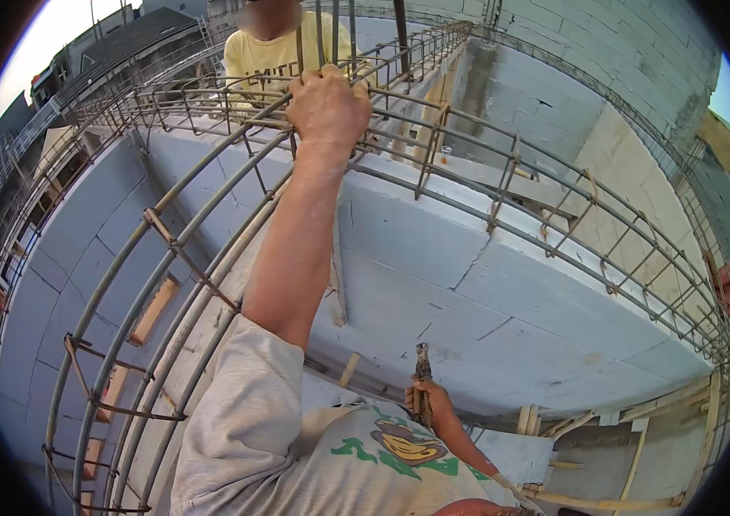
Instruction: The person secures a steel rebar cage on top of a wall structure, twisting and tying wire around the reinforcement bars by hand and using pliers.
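The left hand (328, 107) has fingers wrapped round the long, brown-grey steel rebar cage (151, 214) by the pale block wall (408, 232); likely heavy, springy, best held by thick bars. The right hand's (440, 402) fingers grasp worn metal pliers (421, 365), probably light and rigid, by the handles.

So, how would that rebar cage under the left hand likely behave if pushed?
The rebar cage would probably feel stiff and heavy, being several long, metal-looking bars joined by cross ties. Individual bars might flex slightly where those ties are widely spaced. Its multi-bar frame should resist rolling, though I can't tell whether it's anchored.
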Available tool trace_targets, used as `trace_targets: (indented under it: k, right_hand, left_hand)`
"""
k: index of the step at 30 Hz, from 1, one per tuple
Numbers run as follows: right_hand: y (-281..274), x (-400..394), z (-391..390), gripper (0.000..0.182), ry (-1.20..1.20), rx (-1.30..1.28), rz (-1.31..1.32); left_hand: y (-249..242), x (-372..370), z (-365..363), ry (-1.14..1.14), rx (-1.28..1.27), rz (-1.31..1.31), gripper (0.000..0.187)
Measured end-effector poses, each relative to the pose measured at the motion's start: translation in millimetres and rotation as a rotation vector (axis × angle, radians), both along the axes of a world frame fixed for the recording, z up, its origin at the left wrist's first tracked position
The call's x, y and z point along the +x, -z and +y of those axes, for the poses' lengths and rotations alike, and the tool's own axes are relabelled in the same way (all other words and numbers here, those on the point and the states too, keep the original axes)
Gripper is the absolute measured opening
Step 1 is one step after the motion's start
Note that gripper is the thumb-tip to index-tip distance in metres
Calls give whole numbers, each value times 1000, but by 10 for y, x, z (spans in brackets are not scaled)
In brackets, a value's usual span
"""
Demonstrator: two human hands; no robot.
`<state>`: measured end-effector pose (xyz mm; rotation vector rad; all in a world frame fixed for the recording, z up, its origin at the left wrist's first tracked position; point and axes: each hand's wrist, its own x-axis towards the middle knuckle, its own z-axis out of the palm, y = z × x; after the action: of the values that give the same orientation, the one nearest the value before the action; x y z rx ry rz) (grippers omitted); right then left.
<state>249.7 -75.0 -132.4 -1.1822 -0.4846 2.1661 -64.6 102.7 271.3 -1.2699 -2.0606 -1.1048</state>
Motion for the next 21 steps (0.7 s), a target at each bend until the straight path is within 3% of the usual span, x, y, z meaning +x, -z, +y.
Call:
trace_targets:
  k: [21]
  right_hand:
    - [-112,-161,65,35,-143,-19,-77]
  left_hand:
    - [43,-19,28,32,-73,56,43]
